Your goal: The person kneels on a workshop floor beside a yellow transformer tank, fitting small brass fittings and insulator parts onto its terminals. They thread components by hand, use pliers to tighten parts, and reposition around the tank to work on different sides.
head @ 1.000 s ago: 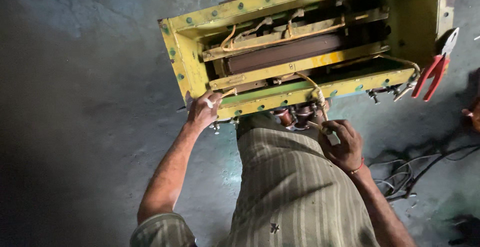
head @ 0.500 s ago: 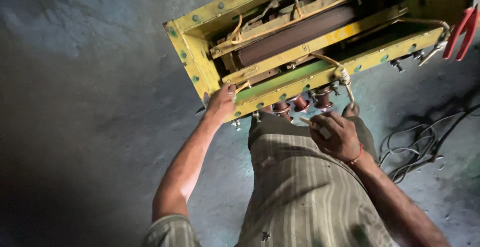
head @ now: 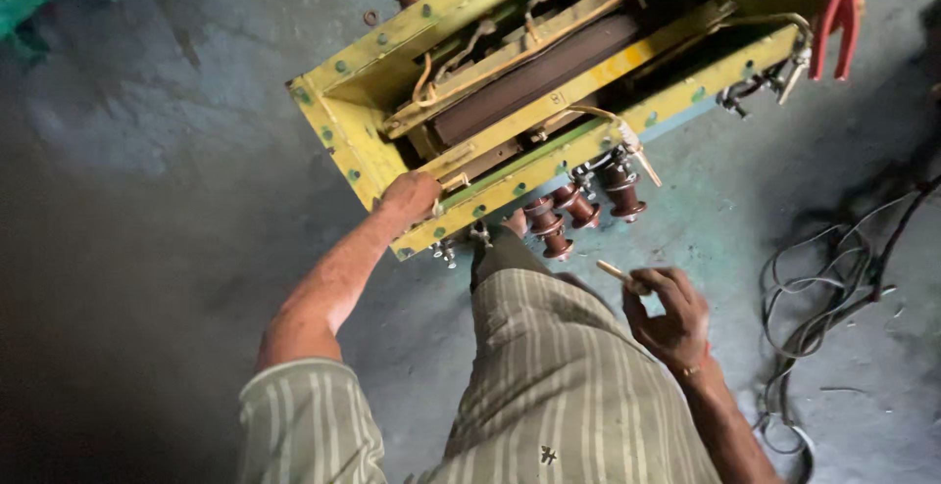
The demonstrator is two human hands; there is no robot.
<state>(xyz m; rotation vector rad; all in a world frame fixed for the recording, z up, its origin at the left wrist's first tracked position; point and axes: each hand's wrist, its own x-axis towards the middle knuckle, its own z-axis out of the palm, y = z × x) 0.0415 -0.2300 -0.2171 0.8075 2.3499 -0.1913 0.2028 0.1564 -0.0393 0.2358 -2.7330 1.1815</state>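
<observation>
Floor: I see a grey concrete floor [head: 147, 151], stained and dusty, dark toward the lower left.
Left hand: my left hand [head: 410, 195] is curled, fingers closed over the near rim of the yellow box [head: 343, 131], close to its left corner.
Right hand: my right hand [head: 667, 313] hangs clear of the box, on its near side, loosely fisted; thumb and fingers pinch a small pale stick [head: 618, 272] that pokes out toward the box. I cannot tell what the stick is.
Box: an open yellow metal frame lying tilted on the floor, with a dark block [head: 534, 77] and pale wires inside.
Knobs: a row of brown ribbed knobs [head: 578, 208] stands out from the box's near wall, between my two hands.
Bolts: small bolts [head: 443, 249] hang under the rim just beside my left hand.
Pliers: red-handled pliers [head: 838, 9] lie at the box's far right end.
Cable: loose dark cable [head: 833, 268] sprawls on the floor right of the box, well apart from my right hand.
Clothing: striped trousers [head: 559, 376] lie below the box.
</observation>
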